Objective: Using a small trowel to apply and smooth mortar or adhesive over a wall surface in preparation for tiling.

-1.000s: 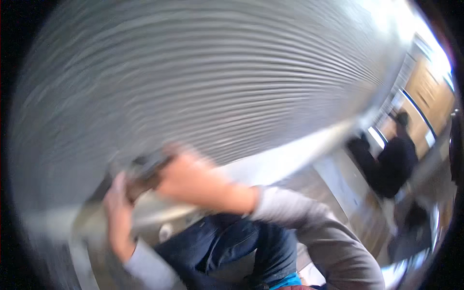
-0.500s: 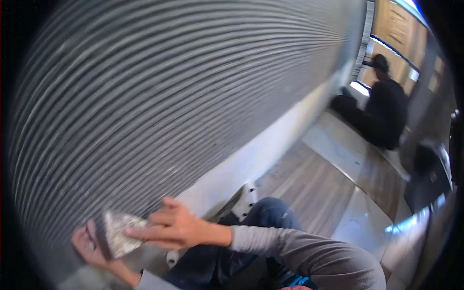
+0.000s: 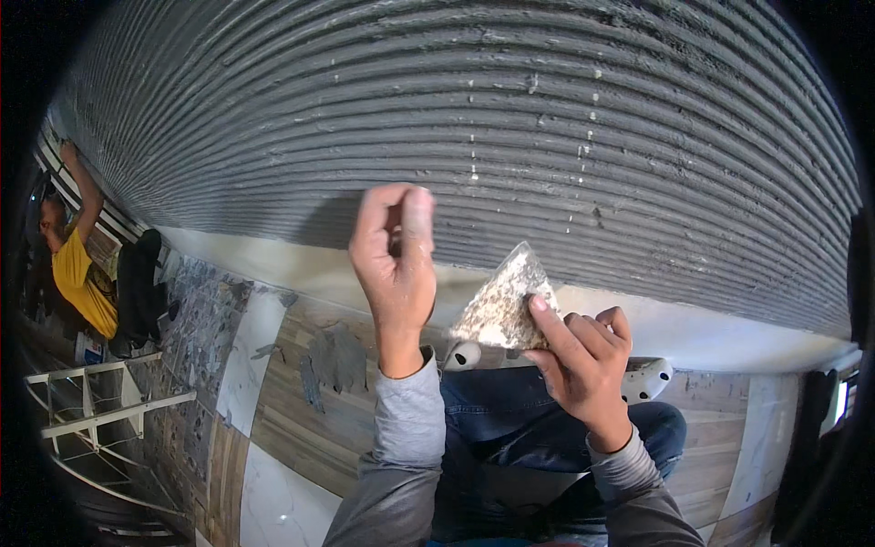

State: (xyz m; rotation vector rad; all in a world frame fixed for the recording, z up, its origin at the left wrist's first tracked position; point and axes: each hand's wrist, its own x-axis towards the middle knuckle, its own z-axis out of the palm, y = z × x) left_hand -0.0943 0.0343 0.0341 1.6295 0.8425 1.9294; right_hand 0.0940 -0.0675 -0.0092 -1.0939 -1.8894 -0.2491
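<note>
My right hand point(image 3: 583, 360) grips a flat triangular piece point(image 3: 501, 305) between thumb and fingers. The piece has a whitish-brown, speckled, crusted face; its pointed end is up, close to the foot of the wall. My left hand point(image 3: 396, 251) is raised in front of the ridged wall, fingers curled toward the thumb. Whether something small sits in that pinch I cannot see. Combed grey mortar point(image 3: 410, 118) covers the wall in long horizontal ridges, with small white flecks on it.
A smooth pale strip point(image 3: 264, 260) runs below the mortar. Dropped grey mortar point(image 3: 337, 360) lies on the wood-look and marble-look floor point(image 3: 283, 492). My bent legs and white perforated shoes point(image 3: 647, 378) are near the wall. At far left, a person in yellow point(image 3: 82, 283) works beyond a white metal frame point(image 3: 118, 410).
The view has swung left along the wall. My left hand has let go of the triangular piece and risen; my right hand, formerly touching it, now holds it.
</note>
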